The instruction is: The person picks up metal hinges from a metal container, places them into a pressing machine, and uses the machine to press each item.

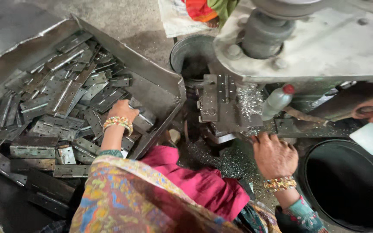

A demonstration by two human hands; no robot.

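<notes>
The left hand (123, 110) is down in the sheet-metal tray (152, 73), its fingers curled onto one flat steel hinge (141, 116) at the near edge of the heap of hinges (57, 108). The fingertips are hidden behind the knuckles, so whether the hinge is gripped or only touched cannot be told. Most of the heap lies beyond and to the outer side of those fingers — loose, overlapping, some folded shut.

The right hand (275, 154) rests palm-down on the worktop just below the press fixture (216, 99), fingers half bent and spread; they seem to hold nothing, though their tips sit among metal shavings (249, 101). A hinge plate (222, 88) lies in the fixture, a little ahead of those fingers. A plastic bottle (277, 102) with a red cap lies just beyond them, and a dark round bin (350, 185) stands to their outer side.

By the look of it, this is the pick-up step — a fresh piece being drawn from the tray. The next move calls for separating one hinge cleanly from its neighbours.
</notes>
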